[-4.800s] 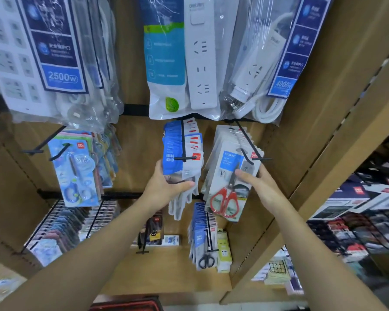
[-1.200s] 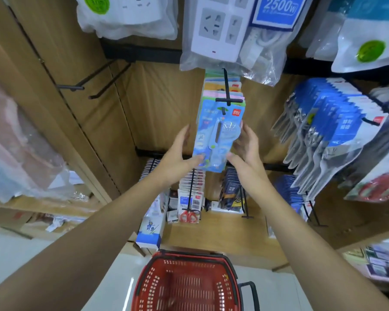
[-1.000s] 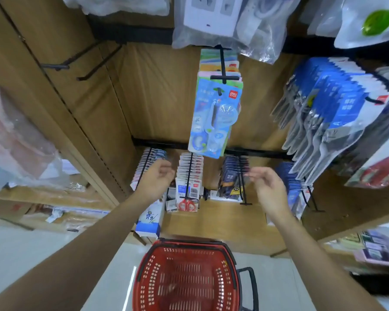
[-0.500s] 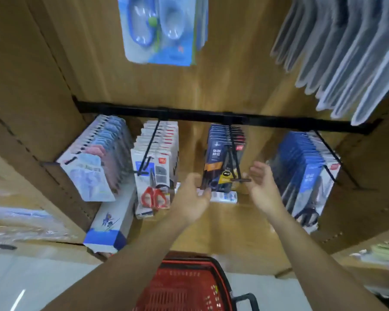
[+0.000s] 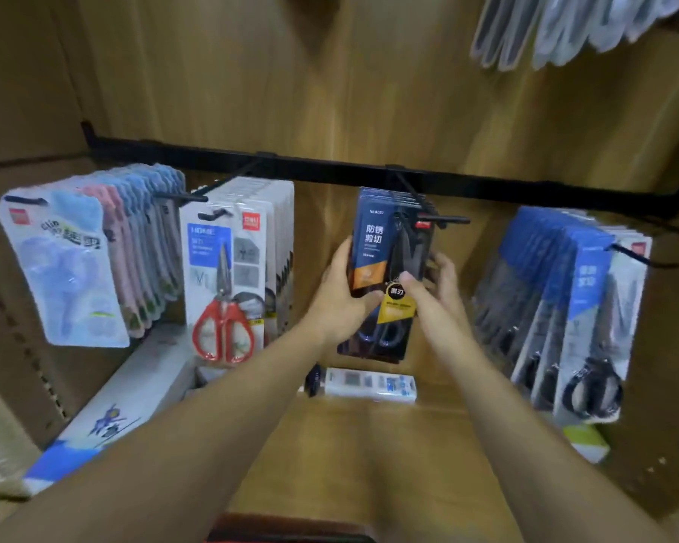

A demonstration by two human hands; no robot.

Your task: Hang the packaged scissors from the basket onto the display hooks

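Head view, and both hands are on the dark scissors pack (image 5: 385, 248) mid-shelf: the left hand (image 5: 338, 307) clasps its left edge, thumb across the front, while the right hand (image 5: 436, 295) pinches the right side by the yellow tag (image 5: 396, 307), probably squaring it. It hangs on its hook (image 5: 441, 219) off the black rail (image 5: 330, 166), between red-handled packs (image 5: 228, 276) left and blue packs (image 5: 581, 307) right. Only the basket's (image 5: 291, 537) red rim shows, nearest us.

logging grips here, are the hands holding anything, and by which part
The dark blue carded pack of black scissors on the middle hook. The left hand grips its left edge midway; the right hand pinches its right edge beside the yellow tag.
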